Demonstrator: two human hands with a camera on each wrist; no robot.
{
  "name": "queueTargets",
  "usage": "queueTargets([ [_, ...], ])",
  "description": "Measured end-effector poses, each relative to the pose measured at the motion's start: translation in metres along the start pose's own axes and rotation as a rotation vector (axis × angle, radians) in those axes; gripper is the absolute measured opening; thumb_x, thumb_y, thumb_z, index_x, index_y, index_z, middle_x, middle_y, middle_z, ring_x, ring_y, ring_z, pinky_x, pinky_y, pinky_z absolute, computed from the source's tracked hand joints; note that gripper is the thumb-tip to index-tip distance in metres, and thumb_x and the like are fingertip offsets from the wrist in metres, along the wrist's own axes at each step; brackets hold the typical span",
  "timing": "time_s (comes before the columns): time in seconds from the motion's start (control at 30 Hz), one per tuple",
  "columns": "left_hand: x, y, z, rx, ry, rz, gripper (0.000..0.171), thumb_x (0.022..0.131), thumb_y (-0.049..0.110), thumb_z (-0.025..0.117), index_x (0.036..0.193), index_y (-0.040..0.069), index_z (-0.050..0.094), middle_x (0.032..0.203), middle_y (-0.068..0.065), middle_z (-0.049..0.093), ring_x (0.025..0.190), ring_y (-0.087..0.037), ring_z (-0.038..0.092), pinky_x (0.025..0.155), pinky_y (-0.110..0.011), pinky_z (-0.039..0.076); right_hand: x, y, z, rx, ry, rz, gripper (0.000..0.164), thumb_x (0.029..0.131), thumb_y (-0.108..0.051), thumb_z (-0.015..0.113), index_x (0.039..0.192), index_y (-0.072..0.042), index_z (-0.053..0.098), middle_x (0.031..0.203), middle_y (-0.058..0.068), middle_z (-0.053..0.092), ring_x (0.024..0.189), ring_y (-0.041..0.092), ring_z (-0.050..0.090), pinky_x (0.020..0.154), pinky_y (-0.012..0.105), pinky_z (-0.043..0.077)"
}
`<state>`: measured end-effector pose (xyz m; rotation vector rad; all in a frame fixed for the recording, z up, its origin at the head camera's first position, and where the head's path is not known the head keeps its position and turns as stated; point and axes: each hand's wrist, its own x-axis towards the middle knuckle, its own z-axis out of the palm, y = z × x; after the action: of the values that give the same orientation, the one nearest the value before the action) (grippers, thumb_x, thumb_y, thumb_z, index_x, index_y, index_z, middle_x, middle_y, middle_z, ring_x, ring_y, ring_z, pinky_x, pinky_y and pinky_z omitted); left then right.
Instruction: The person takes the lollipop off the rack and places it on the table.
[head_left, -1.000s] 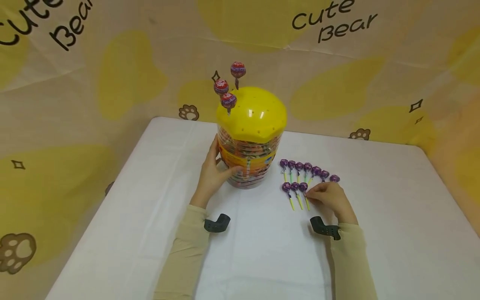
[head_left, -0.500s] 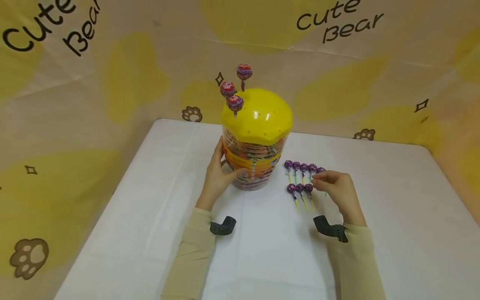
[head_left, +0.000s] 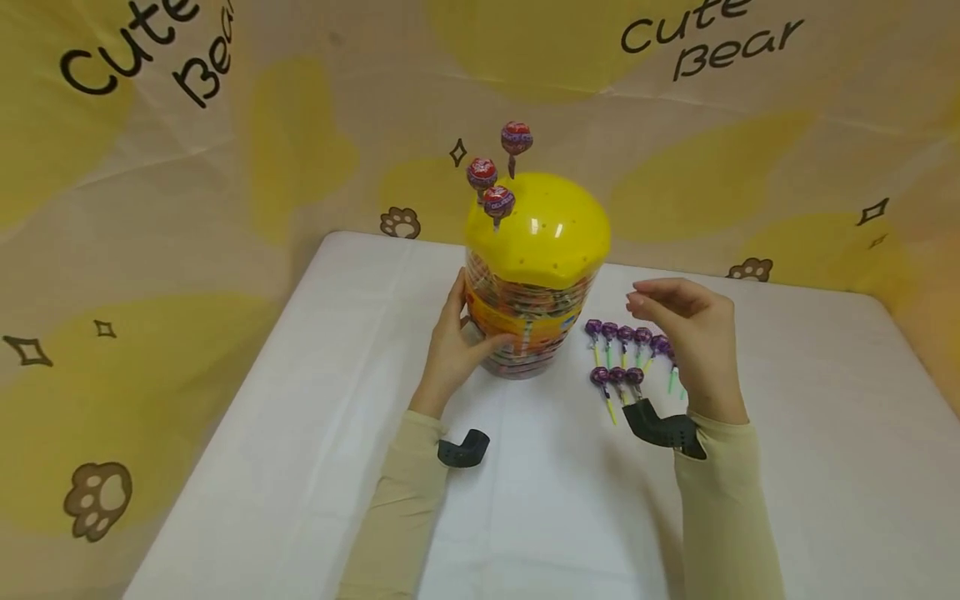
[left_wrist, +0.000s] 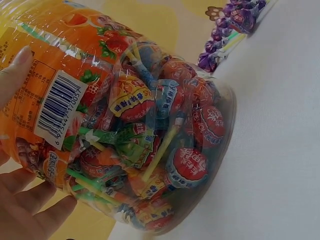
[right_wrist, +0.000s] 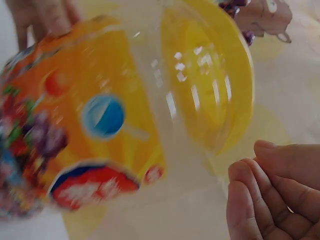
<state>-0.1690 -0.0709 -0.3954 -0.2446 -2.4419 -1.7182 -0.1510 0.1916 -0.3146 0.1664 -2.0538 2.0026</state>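
My left hand [head_left: 455, 354] grips a clear plastic jar of lollipops [head_left: 525, 333] low on its side, thumb across the printed label and fingers round the left. A domed yellow lid [head_left: 555, 237] with small holes tops the jar. Three red-and-purple lollipops [head_left: 498, 204] stand in it at the left and back. To the right of the jar, my right hand [head_left: 693, 333] is raised, fingers bent and thumb near the index tip. Nothing shows between these fingertips [right_wrist: 241, 172] in the right wrist view. Below the hand, purple-wrapped lollipops [head_left: 600, 377] lie in two rows, partly hidden by it.
A white-covered table [head_left: 540, 500] bears everything. A yellow patterned cloth [head_left: 675, 167] hangs behind and at the sides. Each wrist wears a black mount, the right mount [head_left: 660, 427] overlapping the front row's stick ends.
My right hand has lifted from the front row of lollipops, rising up and away toward lid height. My left hand keeps its grip on the jar. The whole head view has shifted slightly.
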Motion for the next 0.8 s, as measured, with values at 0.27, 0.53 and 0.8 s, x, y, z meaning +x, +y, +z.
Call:
queueTargets([
  [0.27,0.000,0.001,0.001,0.011,0.003,-0.001,0.104,0.077,0.026,0.079,0.153,0.016,0.010,0.154,-0.007,0.023,0.139,-0.023,0.026,0.108,-0.042,0.034,0.018,-0.025,0.033,0.159,0.014,-0.085,0.026,0.080,-0.005,0.074,0.099,0.012,0.067,0.089,0.011,0.070,0.079,0.024,0.064,0.079,0.026,0.055],
  [0.53,0.001,-0.001,0.001,-0.007,0.007,0.008,0.104,0.076,0.027,0.080,0.153,0.018,0.010,0.154,-0.004,0.023,0.139,-0.021,0.026,0.109,-0.042,0.033,0.032,-0.048,0.059,0.201,0.022,-0.106,0.025,0.077,-0.007,0.078,0.097,0.007,0.070,0.087,0.011,0.070,0.083,0.026,0.063,0.083,0.028,0.053],
  [0.8,0.000,-0.002,0.001,0.009,0.003,0.001,0.104,0.077,0.028,0.079,0.153,0.016,0.010,0.155,-0.005,0.022,0.139,-0.022,0.026,0.108,-0.042,0.034,0.047,-0.066,0.082,0.126,-0.020,-0.105,0.024,0.078,-0.007,0.078,0.100,0.001,0.072,0.096,0.010,0.070,0.094,0.026,0.062,0.083,0.027,0.054],
])
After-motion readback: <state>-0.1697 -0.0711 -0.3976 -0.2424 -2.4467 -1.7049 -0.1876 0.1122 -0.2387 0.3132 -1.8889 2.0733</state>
